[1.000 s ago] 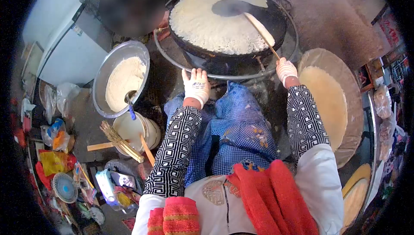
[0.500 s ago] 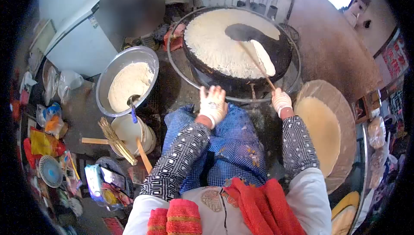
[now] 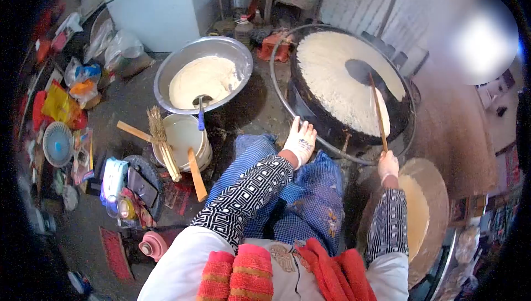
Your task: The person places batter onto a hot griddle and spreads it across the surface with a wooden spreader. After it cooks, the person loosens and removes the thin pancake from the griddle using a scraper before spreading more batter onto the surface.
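My gloved right hand (image 3: pixel 388 167) is closed round the lower end of a wooden stick (image 3: pixel 379 114), whose far end lies over the round black griddle (image 3: pixel 394 106). Pale batter (image 3: pixel 337 80) covers much of the griddle, with a dark bare patch near its middle and along the right side. My gloved left hand (image 3: pixel 300 142) rests with fingers spread at the metal ring (image 3: pixel 283 107) around the griddle, above the blue checked apron (image 3: pixel 310 196). It holds nothing.
A metal bowl (image 3: pixel 243 58) of batter with a ladle stands left of the griddle. Below it are a white bucket (image 3: pixel 203 154) with a straw brush and wooden pieces. A lined round basket (image 3: pixel 437 196) with a flat pancake sits at the right. A white freezer (image 3: pixel 157 16) stands behind.
The view has swung left, so things sit further right. The stick has shifted against the batter, and the batter fold by it has changed shape. My left hand stays by the ring.
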Available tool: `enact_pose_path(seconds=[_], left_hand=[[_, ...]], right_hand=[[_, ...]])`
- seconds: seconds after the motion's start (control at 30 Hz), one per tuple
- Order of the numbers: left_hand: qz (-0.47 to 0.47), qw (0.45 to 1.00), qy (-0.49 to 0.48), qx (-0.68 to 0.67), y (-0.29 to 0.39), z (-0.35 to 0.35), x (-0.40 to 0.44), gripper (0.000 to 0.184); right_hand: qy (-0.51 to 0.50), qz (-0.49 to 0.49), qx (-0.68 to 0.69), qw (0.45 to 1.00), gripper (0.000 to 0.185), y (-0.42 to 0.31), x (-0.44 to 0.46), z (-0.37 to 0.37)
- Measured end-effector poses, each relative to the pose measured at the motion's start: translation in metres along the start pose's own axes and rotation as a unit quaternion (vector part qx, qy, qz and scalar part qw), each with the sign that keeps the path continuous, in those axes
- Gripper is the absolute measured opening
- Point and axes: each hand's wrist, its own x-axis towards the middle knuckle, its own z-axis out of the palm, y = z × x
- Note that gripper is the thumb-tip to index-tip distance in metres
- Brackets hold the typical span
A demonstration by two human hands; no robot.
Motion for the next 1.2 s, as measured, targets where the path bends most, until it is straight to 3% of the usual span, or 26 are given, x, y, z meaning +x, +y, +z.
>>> enact_pose_path(seconds=[0.07, 0.2, 0.33, 0.4, 0.43, 0.5, 0.6, 0.67, 0.7, 0.87, 0.93, 0.97, 1.0, 1.07, 1.1, 1.2], left_hand=[[-0.016, 1.000, 0.000, 0.002, -0.003, -0.004, 0.001, 0.040], [-0.030, 0.999, -0.009, 0.003, -0.005, -0.002, 0.000, 0.039], [-0.035, 0.999, -0.033, -0.020, -0.019, -0.011, 0.006, 0.039], [-0.050, 0.997, -0.053, 0.009, -0.023, -0.015, 0.012, 0.037], [-0.053, 0.998, -0.023, 0.006, -0.024, -0.007, 0.013, 0.035], [-0.057, 0.998, 0.019, 0.001, -0.030, 0.006, 0.013, 0.035], [-0.060, 0.998, 0.014, -0.010, -0.043, 0.012, 0.014, 0.042], [-0.080, 0.996, -0.028, -0.017, -0.048, 0.007, 0.016, 0.048], [-0.094, 0.995, -0.020, -0.026, -0.052, 0.007, 0.017, 0.050], [-0.137, 0.986, -0.089, 0.023, -0.058, -0.008, 0.025, 0.053], [-0.097, 0.994, -0.048, -0.004, -0.039, -0.021, 0.021, 0.040], [-0.064, 0.997, -0.036, -0.021, -0.021, -0.033, 0.021, 0.035], [-0.030, 0.997, -0.024, -0.060, 0.000, -0.003, 0.028, 0.036], [0.045, 0.996, -0.002, -0.077, 0.037, -0.034, 0.005, 0.052], [0.038, 0.997, -0.010, -0.066, 0.047, -0.017, 0.003, 0.053], [0.044, 0.999, -0.023, -0.006, 0.046, 0.002, 0.004, 0.053]], right_hand=[[-0.011, -0.029, -0.034, 0.999, 0.032, -0.003, -0.005, 0.003], [-0.004, 0.050, -0.010, 0.999, 0.032, 0.021, 0.007, 0.016], [-0.039, -0.073, -0.018, 0.996, 0.030, -0.003, 0.006, 0.004], [-0.020, -0.031, -0.019, 0.999, 0.031, 0.006, 0.002, 0.022], [-0.017, 0.033, 0.007, 0.999, 0.033, 0.005, 0.004, 0.011], [-0.015, 0.050, 0.005, 0.999, 0.034, 0.010, 0.019, 0.003], [0.038, -0.007, 0.028, 0.999, 0.030, -0.013, 0.009, -0.008], [-0.001, -0.076, -0.002, 0.997, 0.025, -0.026, -0.019, -0.016], [-0.045, -0.055, -0.042, 0.997, 0.025, -0.021, -0.022, 0.000], [0.006, 0.051, -0.007, 0.999, 0.029, 0.012, 0.003, -0.002], [0.024, -0.023, -0.005, 0.999, 0.029, 0.004, 0.000, -0.006], [0.022, -0.013, -0.030, 0.999, 0.032, -0.003, -0.004, -0.003], [0.009, -0.032, -0.041, 0.999, 0.026, -0.010, -0.011, -0.007], [0.032, -0.008, -0.005, 0.999, 0.030, 0.011, -0.009, 0.008], [0.009, 0.052, 0.000, 0.999, 0.033, 0.010, 0.001, 0.003], [0.002, 0.036, 0.043, 0.998, 0.033, -0.009, 0.003, -0.019]])
